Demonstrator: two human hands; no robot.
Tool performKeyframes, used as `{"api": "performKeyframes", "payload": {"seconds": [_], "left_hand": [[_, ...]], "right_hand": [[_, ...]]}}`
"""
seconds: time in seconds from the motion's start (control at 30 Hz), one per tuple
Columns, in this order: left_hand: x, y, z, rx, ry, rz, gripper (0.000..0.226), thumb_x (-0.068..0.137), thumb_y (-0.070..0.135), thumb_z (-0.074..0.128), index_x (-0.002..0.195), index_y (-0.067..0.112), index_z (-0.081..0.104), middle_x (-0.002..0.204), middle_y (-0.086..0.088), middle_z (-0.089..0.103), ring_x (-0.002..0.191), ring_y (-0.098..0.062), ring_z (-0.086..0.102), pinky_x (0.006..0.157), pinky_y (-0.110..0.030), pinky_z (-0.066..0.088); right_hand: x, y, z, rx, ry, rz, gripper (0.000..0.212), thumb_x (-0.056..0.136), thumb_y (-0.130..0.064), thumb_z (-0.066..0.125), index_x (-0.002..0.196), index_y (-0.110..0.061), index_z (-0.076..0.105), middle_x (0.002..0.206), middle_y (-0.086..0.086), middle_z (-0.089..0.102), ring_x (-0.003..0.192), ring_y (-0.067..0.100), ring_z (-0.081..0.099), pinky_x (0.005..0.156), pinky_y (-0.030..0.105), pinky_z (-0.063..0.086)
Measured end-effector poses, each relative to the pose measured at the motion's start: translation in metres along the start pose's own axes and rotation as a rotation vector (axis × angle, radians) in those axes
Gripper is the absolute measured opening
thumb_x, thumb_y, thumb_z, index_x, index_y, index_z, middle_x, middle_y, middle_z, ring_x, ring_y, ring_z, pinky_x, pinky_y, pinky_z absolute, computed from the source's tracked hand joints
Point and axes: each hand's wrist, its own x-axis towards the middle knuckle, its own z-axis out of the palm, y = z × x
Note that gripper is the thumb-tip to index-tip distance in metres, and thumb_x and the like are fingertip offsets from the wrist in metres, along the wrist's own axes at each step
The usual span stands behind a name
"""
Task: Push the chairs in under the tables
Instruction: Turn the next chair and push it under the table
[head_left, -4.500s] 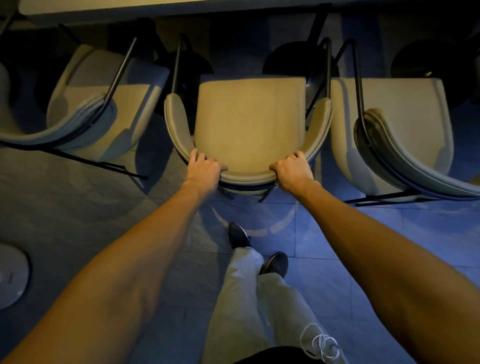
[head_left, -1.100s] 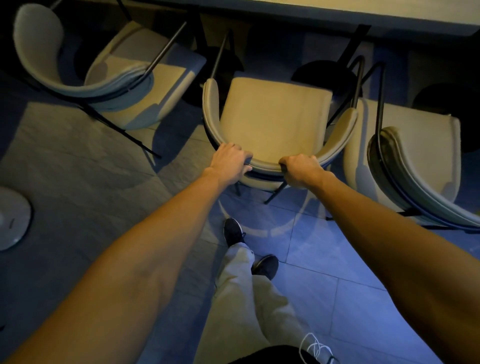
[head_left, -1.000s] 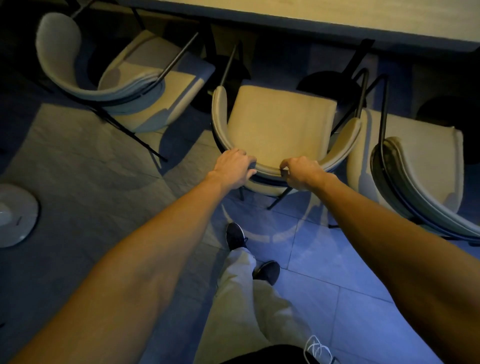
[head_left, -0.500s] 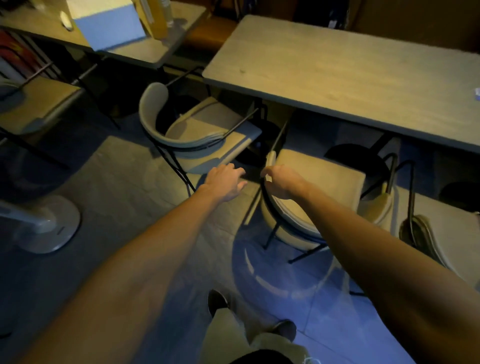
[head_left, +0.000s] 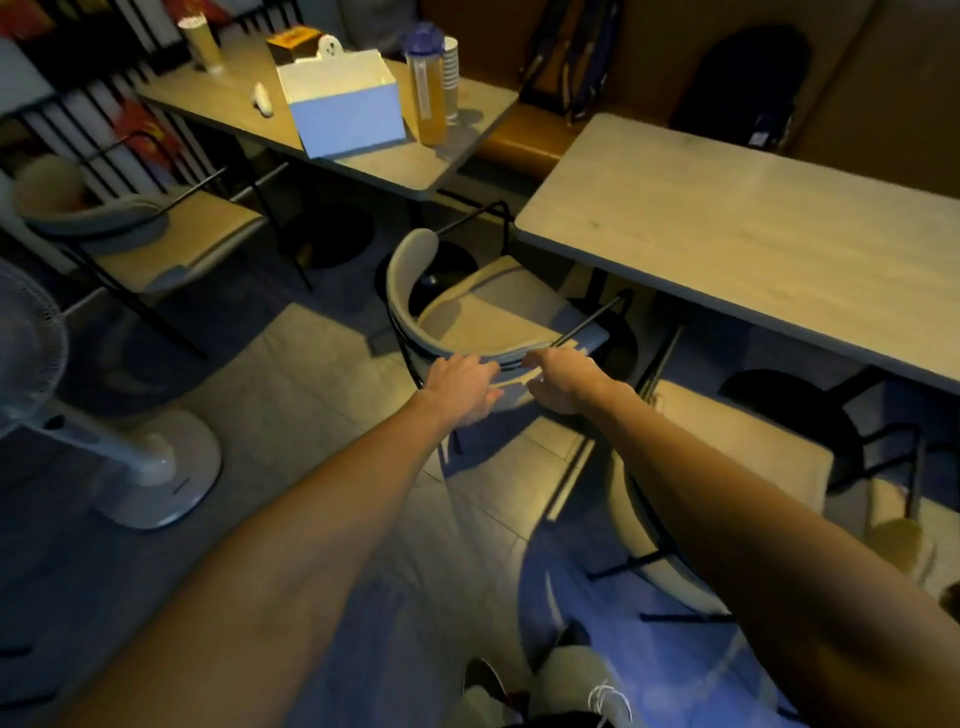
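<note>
A beige chair (head_left: 491, 315) with a curved backrest and black metal legs stands turned at an angle by the left corner of the long wooden table (head_left: 727, 228). My left hand (head_left: 461, 385) lies over the backrest's near rim with its fingers spread. My right hand (head_left: 563, 382) is beside it at the same rim, index finger above and thumb below, not clearly closed. A second beige chair (head_left: 737, 447) sits to the right, under my right arm, its seat partly beneath the table.
A third chair (head_left: 156, 244) stands at a second table (head_left: 395, 161) at the back left, which carries a white box (head_left: 343, 109), a bottle (head_left: 428, 88) and cups. A standing fan's round base (head_left: 156, 467) is on the floor at left.
Both hands have let go of the middle chair and moved left to the angled chair's backrest. My view has swung up and left, showing the tabletops.
</note>
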Motion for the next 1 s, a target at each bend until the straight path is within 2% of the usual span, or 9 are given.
{"api": "performKeyframes", "payload": {"seconds": [0.17, 0.4, 0.63, 0.87, 1.0], "left_hand": [[0.026, -0.051, 0.004, -0.009, -0.005, -0.042, 0.049, 0.100, 0.050, 0.046, 0.141, 0.023, 0.051, 0.135, -0.008, 0.057, 0.124, -0.033, 0.052, 0.099, -0.048, 0.045], [0.091, -0.126, 0.012, 0.016, -0.060, -0.094, 0.045, 0.099, 0.050, 0.049, 0.135, 0.023, 0.055, 0.132, -0.008, 0.058, 0.120, -0.032, 0.055, 0.096, -0.046, 0.047], [0.157, -0.179, 0.006, 0.030, -0.115, -0.066, 0.047, 0.098, 0.041, 0.053, 0.141, 0.022, 0.048, 0.135, -0.011, 0.055, 0.123, -0.034, 0.052, 0.098, -0.047, 0.045], [0.214, -0.218, 0.024, 0.221, -0.200, -0.012, 0.045, 0.090, 0.029, 0.066, 0.132, 0.021, 0.053, 0.133, -0.011, 0.053, 0.127, -0.034, 0.047, 0.102, -0.047, 0.042], [0.249, -0.246, 0.045, 0.344, -0.232, 0.110, 0.052, 0.089, 0.038, 0.068, 0.136, 0.022, 0.051, 0.137, -0.011, 0.051, 0.130, -0.033, 0.045, 0.103, -0.046, 0.037]], "right_hand": [[0.059, -0.028, 0.005, 0.024, -0.051, -0.036, 0.044, 0.093, -0.022, 0.053, 0.137, -0.021, 0.055, 0.132, 0.012, 0.061, 0.120, 0.034, 0.057, 0.098, 0.040, 0.049], [0.166, -0.059, 0.026, 0.050, -0.122, -0.093, 0.042, 0.096, -0.027, 0.055, 0.138, -0.022, 0.055, 0.134, 0.008, 0.059, 0.120, 0.029, 0.055, 0.098, 0.038, 0.045], [0.247, -0.074, 0.035, 0.019, -0.213, -0.095, 0.041, 0.101, -0.032, 0.049, 0.140, -0.018, 0.053, 0.136, 0.009, 0.060, 0.121, 0.030, 0.056, 0.099, 0.039, 0.046], [0.300, -0.090, 0.057, 0.176, -0.287, 0.032, 0.048, 0.102, -0.041, 0.046, 0.139, -0.011, 0.051, 0.133, 0.014, 0.060, 0.117, 0.033, 0.058, 0.097, 0.041, 0.048], [0.325, -0.105, 0.084, 0.270, -0.340, 0.184, 0.050, 0.096, -0.047, 0.053, 0.132, -0.013, 0.053, 0.124, 0.012, 0.063, 0.106, 0.031, 0.060, 0.083, 0.037, 0.049]]}}
